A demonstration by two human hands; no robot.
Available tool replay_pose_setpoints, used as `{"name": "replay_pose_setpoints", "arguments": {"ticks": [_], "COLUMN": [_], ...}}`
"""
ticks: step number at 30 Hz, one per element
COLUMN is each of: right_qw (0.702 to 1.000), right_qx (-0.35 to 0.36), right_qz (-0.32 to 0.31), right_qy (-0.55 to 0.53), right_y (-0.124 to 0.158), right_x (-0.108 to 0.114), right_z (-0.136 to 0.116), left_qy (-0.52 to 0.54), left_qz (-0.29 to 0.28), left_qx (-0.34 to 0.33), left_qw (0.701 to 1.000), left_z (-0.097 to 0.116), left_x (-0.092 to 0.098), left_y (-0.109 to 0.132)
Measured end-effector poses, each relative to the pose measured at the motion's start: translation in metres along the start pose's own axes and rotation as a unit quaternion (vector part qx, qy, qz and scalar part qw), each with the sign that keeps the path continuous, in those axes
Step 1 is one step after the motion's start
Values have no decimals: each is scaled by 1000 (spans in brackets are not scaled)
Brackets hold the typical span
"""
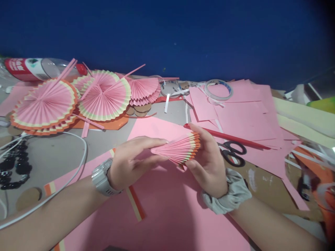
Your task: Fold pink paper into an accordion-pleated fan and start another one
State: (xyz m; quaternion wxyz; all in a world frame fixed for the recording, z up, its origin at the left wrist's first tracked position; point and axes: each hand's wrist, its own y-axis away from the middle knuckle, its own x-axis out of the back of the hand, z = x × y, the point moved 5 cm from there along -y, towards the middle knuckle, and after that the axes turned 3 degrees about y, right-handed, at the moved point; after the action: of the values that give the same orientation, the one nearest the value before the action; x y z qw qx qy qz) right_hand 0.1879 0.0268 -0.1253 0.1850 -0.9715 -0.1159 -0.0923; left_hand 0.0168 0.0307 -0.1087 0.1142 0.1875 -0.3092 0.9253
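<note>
A pleated pink paper fan (180, 150) with a cream and orange edge is held between both hands above a large pink sheet (167, 209). My left hand (137, 157), with a grey watch on its wrist, pinches the narrow folded end. Around the wide zigzag edge curve the fingers of my right hand (208, 160), the thumb below and the other fingers above. Its wrist wears a grey-green scrunchie (230, 193). Strips with orange and cream bands (136, 204) show on and beside the sheet.
Finished round fans (47, 104) lie at the back left beside a plastic bottle (28, 69). Black-handled scissors (234, 153), a red pencil-like stick (235, 138), a tape roll (218, 91) and pink sheets (243, 118) are at right. A white cable (85, 150) crosses the left side.
</note>
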Motion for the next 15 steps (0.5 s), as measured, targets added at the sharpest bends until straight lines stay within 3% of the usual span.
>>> {"name": "replay_pose_setpoints", "arguments": {"ticks": [3,8,15], "right_qw": [998,989,996], "right_qx": [-4,-9,-89], "right_qz": [25,75,9], "right_qy": [58,131,-7], "right_y": [-1,0,-4], "right_x": [1,3,-5], "right_z": [-1,-3,7], "left_qy": [2,69,172], "left_qz": [-30,-62,-83], "left_qx": [14,108,266], "left_qw": [999,990,945], "left_z": [-1,-8,-20], "left_x": [-3,-7,-16], "left_y": [-1,-2,-2]}}
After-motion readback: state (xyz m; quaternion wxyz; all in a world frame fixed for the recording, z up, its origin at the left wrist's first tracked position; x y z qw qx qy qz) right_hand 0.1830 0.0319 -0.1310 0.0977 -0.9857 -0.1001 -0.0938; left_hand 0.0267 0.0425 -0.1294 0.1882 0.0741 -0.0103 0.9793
